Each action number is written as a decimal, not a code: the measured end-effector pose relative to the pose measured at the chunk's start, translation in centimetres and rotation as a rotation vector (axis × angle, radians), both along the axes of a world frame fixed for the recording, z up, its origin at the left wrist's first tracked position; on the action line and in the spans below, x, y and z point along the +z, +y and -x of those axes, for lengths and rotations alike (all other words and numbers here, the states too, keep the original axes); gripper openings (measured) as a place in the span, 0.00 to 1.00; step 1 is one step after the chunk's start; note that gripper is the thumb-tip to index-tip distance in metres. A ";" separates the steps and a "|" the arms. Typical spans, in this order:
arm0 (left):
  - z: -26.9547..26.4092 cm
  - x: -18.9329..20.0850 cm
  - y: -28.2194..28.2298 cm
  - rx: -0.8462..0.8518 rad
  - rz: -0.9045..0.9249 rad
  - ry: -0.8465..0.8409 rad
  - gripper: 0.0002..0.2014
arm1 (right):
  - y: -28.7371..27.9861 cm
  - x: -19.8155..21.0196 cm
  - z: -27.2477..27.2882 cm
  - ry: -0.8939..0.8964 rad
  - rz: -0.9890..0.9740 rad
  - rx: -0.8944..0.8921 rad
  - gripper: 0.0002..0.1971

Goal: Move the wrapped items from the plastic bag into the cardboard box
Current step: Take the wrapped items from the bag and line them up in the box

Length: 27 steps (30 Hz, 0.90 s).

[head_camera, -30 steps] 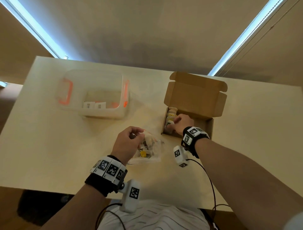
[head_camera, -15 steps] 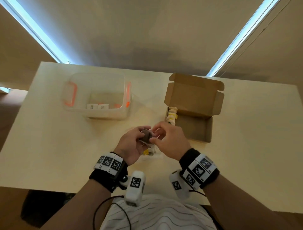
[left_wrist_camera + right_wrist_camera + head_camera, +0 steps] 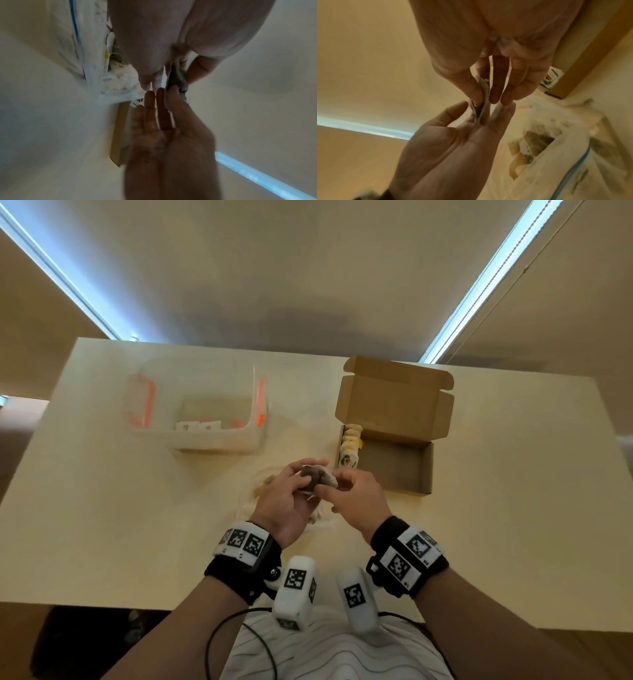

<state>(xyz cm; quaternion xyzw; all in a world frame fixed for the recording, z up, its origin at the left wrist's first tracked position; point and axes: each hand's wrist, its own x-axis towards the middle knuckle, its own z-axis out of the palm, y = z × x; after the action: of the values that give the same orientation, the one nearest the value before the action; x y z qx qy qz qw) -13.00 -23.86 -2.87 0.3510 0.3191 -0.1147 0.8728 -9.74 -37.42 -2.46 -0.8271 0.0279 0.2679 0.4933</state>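
Already several wrapped items (image 3: pixel 349 447) line the cardboard box (image 3: pixel 397 470); beside it both hands, left (image 3: pixel 284 501) and right (image 3: pixel 356 498), pinch a dark wrapped item (image 3: pixel 317 477), more remaining in the plastic bag (image 3: pixel 556 142).

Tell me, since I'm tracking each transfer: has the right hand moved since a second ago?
Yes. The right hand has left the cardboard box and now pinches the wrapped item with the left hand, nearer the person.
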 end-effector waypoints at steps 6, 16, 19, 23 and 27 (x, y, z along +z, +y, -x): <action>0.2 -2.2 -0.6 -0.189 -0.593 0.009 0.03 | -1.1 -1.1 -1.3 -0.005 0.024 0.029 0.07; 0.1 -3.3 2.6 -0.496 -1.138 0.061 0.02 | -4.1 -4.2 -8.7 0.055 0.242 0.119 0.03; 0.4 -3.4 3.6 -0.674 -1.333 0.122 0.01 | -3.8 -5.1 -10.3 0.030 0.402 0.264 0.03; 0.3 -4.8 4.2 -0.814 -1.411 0.184 0.08 | -2.2 -6.2 -10.5 0.020 0.537 0.341 0.11; -0.1 -5.9 4.0 -1.024 -1.483 0.177 0.19 | -1.3 -6.6 -10.2 0.015 0.632 0.367 0.13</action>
<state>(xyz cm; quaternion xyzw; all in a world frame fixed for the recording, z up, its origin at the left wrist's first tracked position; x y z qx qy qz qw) -12.92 -19.90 -8.79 0.9122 0.1820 -0.2803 0.2371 0.43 -38.72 -9.06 -0.9279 -0.0360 0.3363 0.1569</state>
